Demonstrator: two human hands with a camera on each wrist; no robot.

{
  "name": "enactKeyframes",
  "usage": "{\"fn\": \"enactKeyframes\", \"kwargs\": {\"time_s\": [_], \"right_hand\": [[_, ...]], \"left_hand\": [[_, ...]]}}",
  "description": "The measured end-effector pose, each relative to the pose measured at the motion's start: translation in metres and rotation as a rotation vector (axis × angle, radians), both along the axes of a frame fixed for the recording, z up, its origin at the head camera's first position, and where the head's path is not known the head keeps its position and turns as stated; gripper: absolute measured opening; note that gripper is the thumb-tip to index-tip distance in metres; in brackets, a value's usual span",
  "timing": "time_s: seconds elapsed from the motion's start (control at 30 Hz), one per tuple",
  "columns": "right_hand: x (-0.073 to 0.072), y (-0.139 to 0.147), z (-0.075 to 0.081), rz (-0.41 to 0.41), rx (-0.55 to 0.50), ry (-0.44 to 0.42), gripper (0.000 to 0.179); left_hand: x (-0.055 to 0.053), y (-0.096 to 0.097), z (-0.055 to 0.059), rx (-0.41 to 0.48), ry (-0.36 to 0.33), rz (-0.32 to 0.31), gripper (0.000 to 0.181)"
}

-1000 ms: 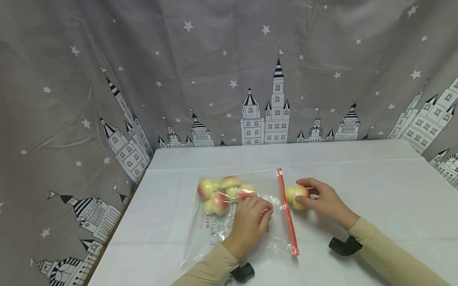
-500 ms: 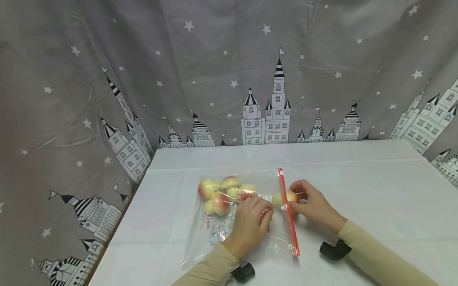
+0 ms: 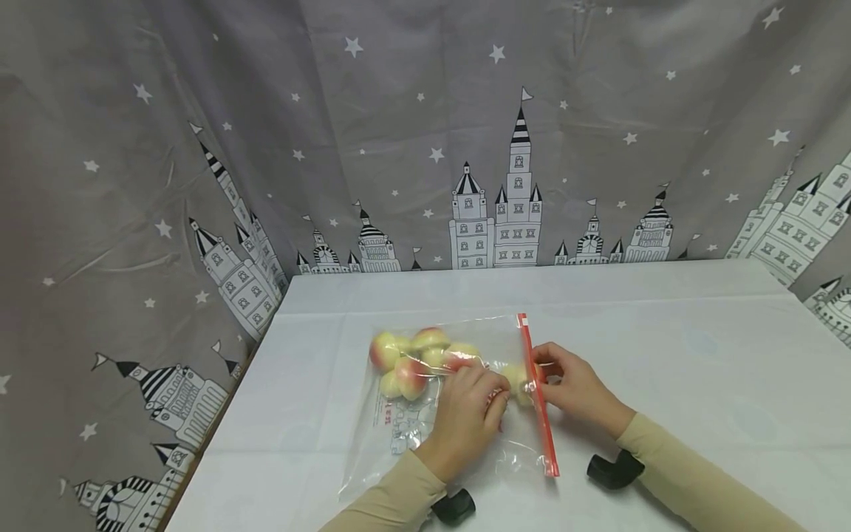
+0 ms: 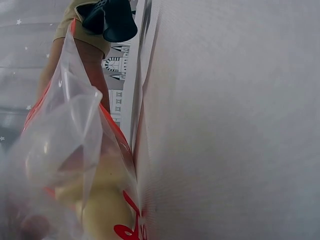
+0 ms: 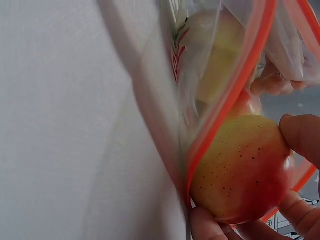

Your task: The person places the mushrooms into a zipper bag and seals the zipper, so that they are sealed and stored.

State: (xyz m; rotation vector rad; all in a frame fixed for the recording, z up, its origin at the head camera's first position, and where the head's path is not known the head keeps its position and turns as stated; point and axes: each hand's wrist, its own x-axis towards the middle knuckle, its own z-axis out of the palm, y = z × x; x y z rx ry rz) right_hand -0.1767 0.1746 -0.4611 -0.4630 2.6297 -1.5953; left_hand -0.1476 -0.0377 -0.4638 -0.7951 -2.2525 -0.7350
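Note:
A clear plastic zip bag (image 3: 368, 462) with a red strip along its right edge lies on the white table. Several yellow-and-red pears (image 3: 409, 377) show through its far left part. My left hand (image 3: 462, 414) is over the bag's middle; its curled fingers (image 5: 272, 82) pinch the plastic. At the bag's mouth, my right hand (image 3: 578, 388) grips another pear (image 5: 245, 172), with fingertips and thumb around its red, speckled end. This pear's yellow part is inside the bag, behind the clear film. The red strip crosses in front of it in the head view.
The white table (image 3: 698, 355) extends to both sides and behind the bag. A grey curtain (image 3: 399, 111) with castles and stars hangs at the back and left. Black wrist mounts (image 3: 614, 471) stick out below both sleeves.
My right hand has moved left with the pear, from beside the red strip to partly inside the bag's mouth. The left hand and the bag have stayed in place.

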Motion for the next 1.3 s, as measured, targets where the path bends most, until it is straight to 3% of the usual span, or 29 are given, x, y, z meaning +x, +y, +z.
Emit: {"fn": "enactKeyframes", "kwargs": {"time_s": [0.47,1.0,1.3], "right_hand": [[-0.002,-0.014,0.001,0.010,-0.006,0.014,0.043],[-0.004,-0.026,-0.003,-0.047,0.003,0.037,0.040],[0.000,-0.023,-0.004,-0.004,-0.056,-0.023,0.049]], "left_hand": [[-0.001,0.001,-0.001,0.005,0.008,-0.007,0.010],[-0.001,-0.001,0.000,0.008,0.016,-0.015,0.009],[-0.002,-0.001,0.001,0.019,-0.001,-0.018,0.008]]}}
